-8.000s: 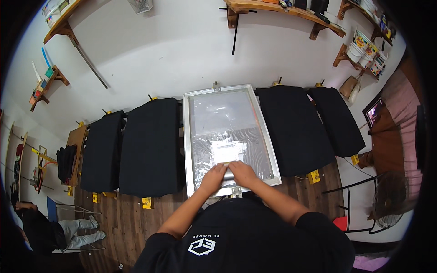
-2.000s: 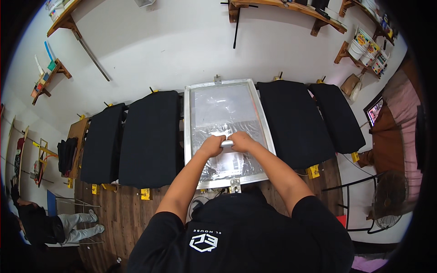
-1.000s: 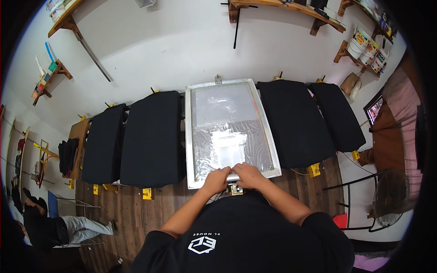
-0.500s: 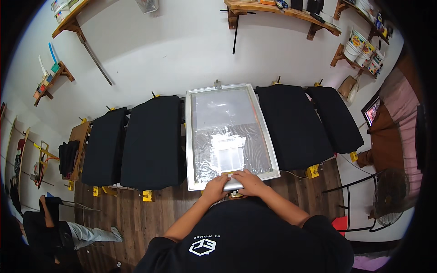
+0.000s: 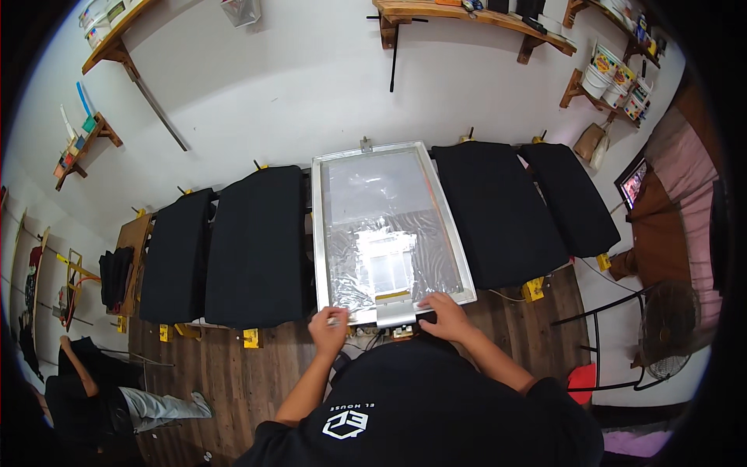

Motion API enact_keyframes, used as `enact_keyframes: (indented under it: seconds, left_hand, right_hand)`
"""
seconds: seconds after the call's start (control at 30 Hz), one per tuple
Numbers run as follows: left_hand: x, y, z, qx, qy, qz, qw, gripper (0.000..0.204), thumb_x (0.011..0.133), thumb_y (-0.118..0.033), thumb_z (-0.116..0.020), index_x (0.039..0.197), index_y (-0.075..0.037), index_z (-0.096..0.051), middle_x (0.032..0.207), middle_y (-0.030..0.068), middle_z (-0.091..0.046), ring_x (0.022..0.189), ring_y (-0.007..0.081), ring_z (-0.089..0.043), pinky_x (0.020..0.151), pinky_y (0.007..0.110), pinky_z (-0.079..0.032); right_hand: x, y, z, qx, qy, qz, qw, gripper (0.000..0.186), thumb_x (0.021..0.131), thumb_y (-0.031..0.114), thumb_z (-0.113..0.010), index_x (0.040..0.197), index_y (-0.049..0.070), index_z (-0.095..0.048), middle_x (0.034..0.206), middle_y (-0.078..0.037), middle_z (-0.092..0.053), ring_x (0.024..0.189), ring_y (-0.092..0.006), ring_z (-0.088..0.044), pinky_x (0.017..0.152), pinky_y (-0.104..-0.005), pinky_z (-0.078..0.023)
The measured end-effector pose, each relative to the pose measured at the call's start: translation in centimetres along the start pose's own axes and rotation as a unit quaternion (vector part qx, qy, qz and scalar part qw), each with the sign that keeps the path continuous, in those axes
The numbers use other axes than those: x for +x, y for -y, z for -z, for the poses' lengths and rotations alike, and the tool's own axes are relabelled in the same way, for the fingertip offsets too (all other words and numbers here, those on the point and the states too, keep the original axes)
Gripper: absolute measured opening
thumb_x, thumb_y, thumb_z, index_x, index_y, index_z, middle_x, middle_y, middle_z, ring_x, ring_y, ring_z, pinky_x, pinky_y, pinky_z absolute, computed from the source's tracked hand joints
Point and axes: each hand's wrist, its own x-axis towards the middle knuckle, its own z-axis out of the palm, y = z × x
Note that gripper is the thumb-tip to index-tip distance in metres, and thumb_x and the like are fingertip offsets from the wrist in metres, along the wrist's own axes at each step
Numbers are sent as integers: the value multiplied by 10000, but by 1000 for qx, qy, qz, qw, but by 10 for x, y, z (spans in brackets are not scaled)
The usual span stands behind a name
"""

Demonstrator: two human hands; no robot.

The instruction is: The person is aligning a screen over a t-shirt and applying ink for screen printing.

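A screen printing frame (image 5: pixel 461 268), silver with a glossy clear mesh, lies in front of me. At its near left corner my left hand (image 5: pixel 329 331) has its fingers curled, and a bright silver-white bit shows between them. My right hand (image 5: pixel 443 317) grips the near edge of the frame towards the right corner, thumb and fingers bent over it. Between the hands, a silver metal plate (image 5: pixel 395 314) sits over the middle of the near edge, with a yellow strip (image 5: pixel 393 296) at its far side. Under the frame, the board is mostly hidden.
Boards covered in black cloth (image 5: pixel 257 245) stand left and right of the frame, another black one (image 5: pixel 498 214) close beside it. Shelves (image 5: pixel 475 15) hang on the wall. A person (image 5: pixel 85 397) stands at the far left; a fan (image 5: pixel 671 331) stands right.
My hands have parted from the middle of the near edge, the left moving to the left corner and the right slightly rightward. The metal plate and yellow strip are now uncovered.
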Motion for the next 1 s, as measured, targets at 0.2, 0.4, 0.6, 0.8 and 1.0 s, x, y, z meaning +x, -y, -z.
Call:
enact_keyframes:
  seconds: [0.2,0.4,0.6,0.8,1.0]
  left_hand:
    - [-17,58,15,-238,-264,391,849,334,963,-345,-700,781,-86,-595,666,-66,-545,540,72,-457,516,266,-374]
    - [-21,61,23,-375,-245,593,669,294,934,-460,-683,856,-199,-572,636,-63,-439,553,76,-458,489,242,-343]
    - [-41,92,23,-317,-242,558,727,283,955,-438,-672,866,-185,-584,620,-48,-451,521,83,-442,473,251,-337]
    - [-162,179,69,-102,-126,527,835,367,929,-405,-716,750,-93,-639,608,31,-594,548,163,-582,511,334,-443]
    - [-238,145,126,231,94,542,802,480,850,-422,-788,739,32,-682,646,119,-695,609,220,-687,598,390,-538]
  right_hand:
    - [-17,-45,-54,209,114,-221,946,359,906,334,-773,1068,15,-758,939,-80,-758,872,-145,-693,788,-300,-549]
    - [7,-39,-72,321,281,-295,855,432,964,482,-687,1088,78,-775,1028,-12,-773,915,-92,-680,710,-236,-497]
    - [8,-37,-69,411,288,-324,802,440,974,485,-666,1178,100,-724,1123,-21,-768,988,-93,-673,772,-251,-486]
    - [1,-38,-79,480,256,-316,778,382,1039,370,-610,1187,37,-724,1106,-65,-781,893,-89,-685,735,-229,-491]
    - [-6,-62,-105,549,207,-240,774,326,1030,231,-614,1140,-61,-710,1024,-155,-781,783,-124,-720,694,-226,-514]
